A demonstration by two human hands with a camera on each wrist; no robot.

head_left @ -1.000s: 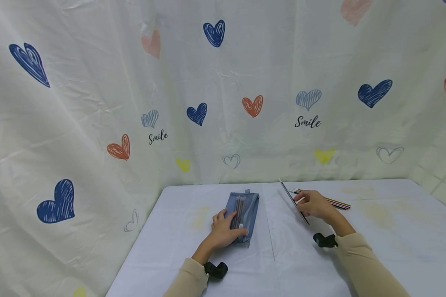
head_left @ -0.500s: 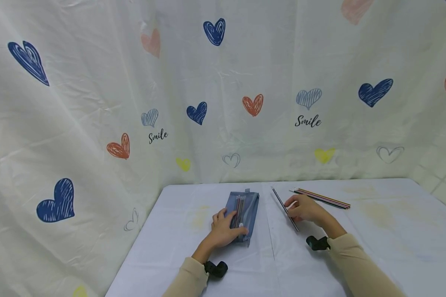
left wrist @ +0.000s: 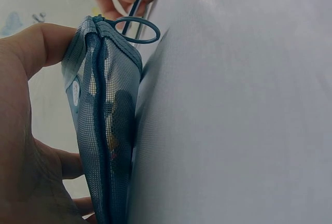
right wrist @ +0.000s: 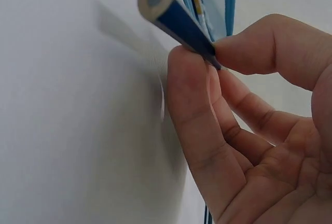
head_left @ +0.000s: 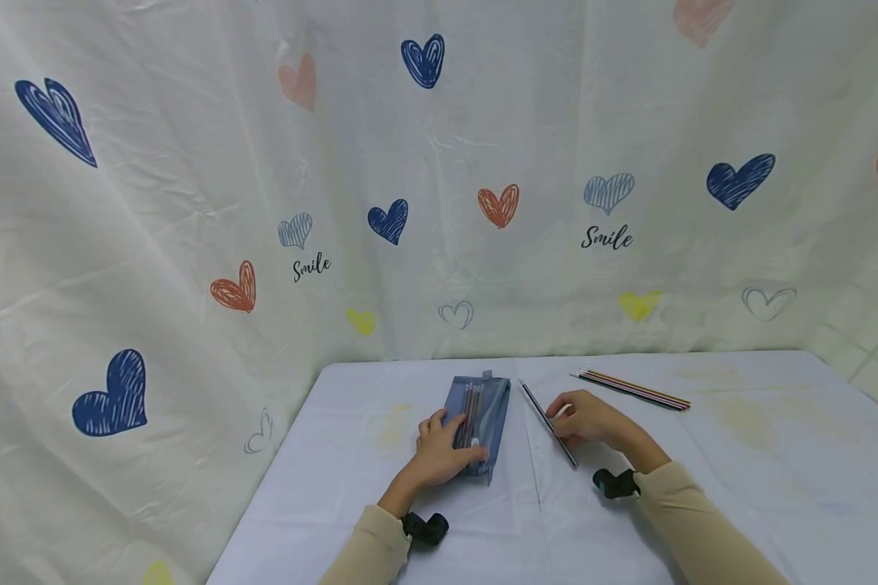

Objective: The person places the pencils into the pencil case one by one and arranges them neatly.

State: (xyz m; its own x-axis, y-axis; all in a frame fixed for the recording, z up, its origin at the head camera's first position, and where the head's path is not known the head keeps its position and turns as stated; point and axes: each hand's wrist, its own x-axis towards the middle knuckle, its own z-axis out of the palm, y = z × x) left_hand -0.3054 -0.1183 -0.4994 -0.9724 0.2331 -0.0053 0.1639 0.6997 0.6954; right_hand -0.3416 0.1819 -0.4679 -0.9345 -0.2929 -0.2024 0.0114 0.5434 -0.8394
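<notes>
In the head view a blue mesh pencil case (head_left: 492,418) lies on the table, with several pencils (head_left: 471,410) showing through its upper side. My left hand (head_left: 439,451) rests on it, thumb and fingers spread over the near left part. The left wrist view shows the case's zipper (left wrist: 101,110) and a loop (left wrist: 140,29) at one end. To the right of the case, my right hand (head_left: 581,418) pinches a dark blue pencil (head_left: 549,424) between thumb and fingers, tilted and apart from the case. Its flat end with a greyish core faces the right wrist camera.
Several more pencils (head_left: 632,390) lie bunched together at the back right of the white-covered table (head_left: 702,504). Behind the table hangs a white curtain (head_left: 527,122) printed with hearts. Each wrist carries a small black camera.
My right hand has carried the pencil leftward and toward me, away from the bunched pencils and nearer the pencil case. The left hand and the case stay in place.
</notes>
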